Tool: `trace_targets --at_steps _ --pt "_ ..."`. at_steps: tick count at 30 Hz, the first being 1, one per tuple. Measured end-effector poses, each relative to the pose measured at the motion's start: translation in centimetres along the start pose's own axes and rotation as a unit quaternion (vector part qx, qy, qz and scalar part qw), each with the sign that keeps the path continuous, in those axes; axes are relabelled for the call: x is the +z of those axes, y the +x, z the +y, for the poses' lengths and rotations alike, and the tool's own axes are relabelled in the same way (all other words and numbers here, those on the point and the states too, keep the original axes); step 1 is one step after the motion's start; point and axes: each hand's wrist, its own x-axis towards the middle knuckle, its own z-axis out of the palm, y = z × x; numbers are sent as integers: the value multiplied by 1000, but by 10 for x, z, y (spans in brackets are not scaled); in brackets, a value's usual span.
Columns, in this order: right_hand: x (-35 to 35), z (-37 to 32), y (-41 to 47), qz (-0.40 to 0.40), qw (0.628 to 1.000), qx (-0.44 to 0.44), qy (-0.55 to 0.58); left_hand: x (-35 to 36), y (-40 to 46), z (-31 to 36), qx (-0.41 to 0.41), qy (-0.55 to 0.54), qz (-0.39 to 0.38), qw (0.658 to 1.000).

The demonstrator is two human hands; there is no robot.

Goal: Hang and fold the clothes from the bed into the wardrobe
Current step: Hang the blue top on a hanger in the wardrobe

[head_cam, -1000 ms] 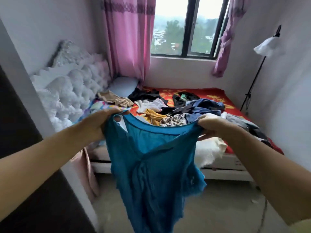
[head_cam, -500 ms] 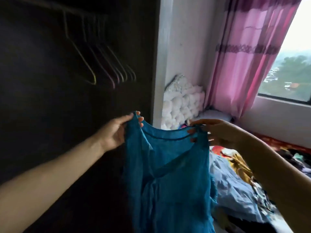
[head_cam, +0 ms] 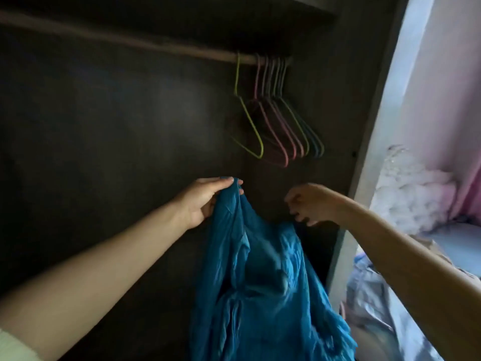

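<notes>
We see our left hand with its grip pinched on the top edge of the blue garment, thumb and fingertips pressed together on a bunched shoulder of the cloth. From that grip the garment hangs straight down in crumpled folds, in front of the dark inside of the wardrobe. Just to the right of the grip, at about the same height, our right hand has its fingers curled; it sits right at the garment's other top corner, but we cannot tell whether it holds the cloth or is just apart from it. Above both hands, and a little to the right of the left grip, a cluster of bare wire hangers in yellow-green, pink and bluish tones hangs from the wardrobe rail. Further right, past the wardrobe's pale side panel, we make out a white tufted headboard and pale bluish cloth on the bed.
</notes>
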Motion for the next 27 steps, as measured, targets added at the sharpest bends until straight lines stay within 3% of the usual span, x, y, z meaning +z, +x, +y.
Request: trace_targets --at_steps 3,5,6,12,18,23,27 --pt "-21 -51 33 221 965 -139 10 -12 16 12 -18 19 -11 1000" --pt "-40 -83 64 318 933 -165 44 -16 26 19 -20 44 -19 999" --pt "-48 -95 83 329 929 -163 36 -18 30 22 -19 50 -23 998" --pt "-36 -117 177 201 978 -41 24 -42 47 44 8 51 -33 998" --pt "-32 -119 189 316 937 -67 130 -65 58 59 22 60 -16 998" --pt "13 -90 158 396 884 -182 172 -75 60 52 16 44 -1 999" --pt "68 -52 140 327 894 -152 266 -82 57 35 -42 45 21 998"
